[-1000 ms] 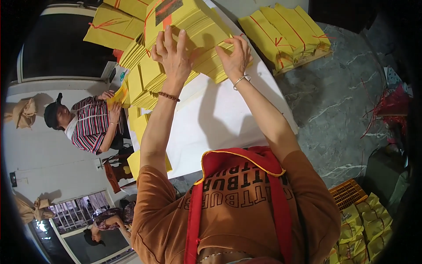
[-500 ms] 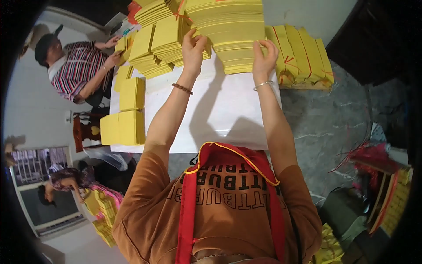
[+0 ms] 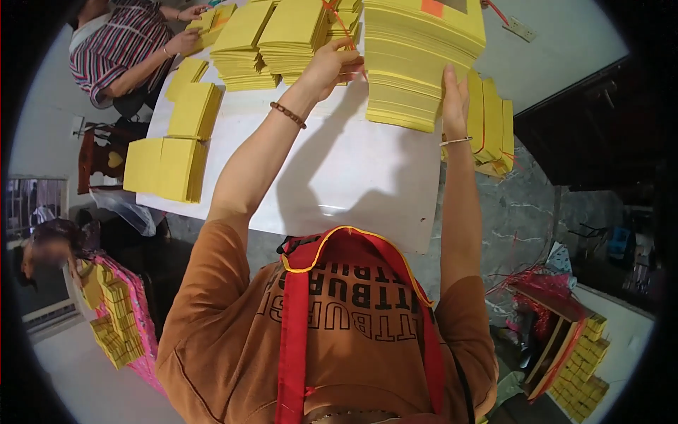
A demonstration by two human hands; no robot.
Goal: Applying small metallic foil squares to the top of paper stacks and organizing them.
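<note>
As I now straighten my right hand [image 3: 455,106], fingers together, alongside the yellow stack [image 3: 402,95], my left hand [image 3: 330,71] curls by a red strip [image 3: 344,26], grip unclear, flanking the pile

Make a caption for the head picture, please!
Left hand and right hand flank a yellow stack on a white table.

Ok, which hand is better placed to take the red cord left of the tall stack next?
Probably your left hand: its fingers are at the red cord, while your right hand is across the tall yellow stack, along its right side.
</note>
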